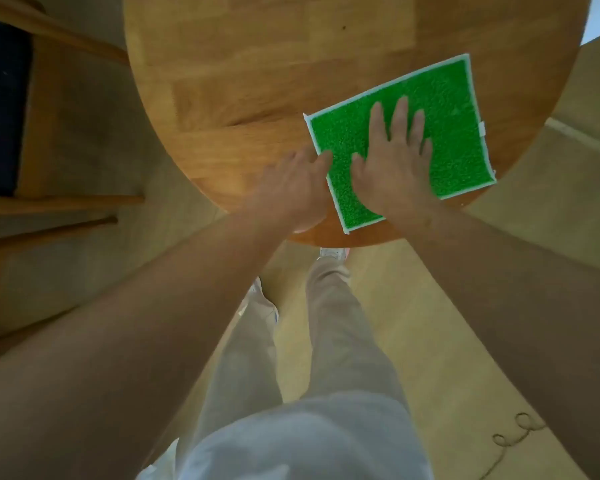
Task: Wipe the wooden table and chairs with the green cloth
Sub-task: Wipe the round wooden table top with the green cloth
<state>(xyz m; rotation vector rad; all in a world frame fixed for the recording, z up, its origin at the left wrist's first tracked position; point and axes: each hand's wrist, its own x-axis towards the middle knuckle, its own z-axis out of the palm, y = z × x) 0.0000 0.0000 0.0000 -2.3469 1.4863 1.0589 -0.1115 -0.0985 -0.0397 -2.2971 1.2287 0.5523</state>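
A round wooden table (257, 81) is seen from above, its top built from joined planks of warm, honey-coloured wood, with a small dark speck near the far middle. A green cloth (447, 109) edged in white is spread flat on the top, near the closest rim and towards the right. The cloth is pressed down by the right hand (394, 161), laid flat with the fingers spread. The left hand (293, 188) is rested on the bare wood just beside the cloth's left edge.

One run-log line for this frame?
right hand flat on green cloth | left hand at cloth edge | table | wiping
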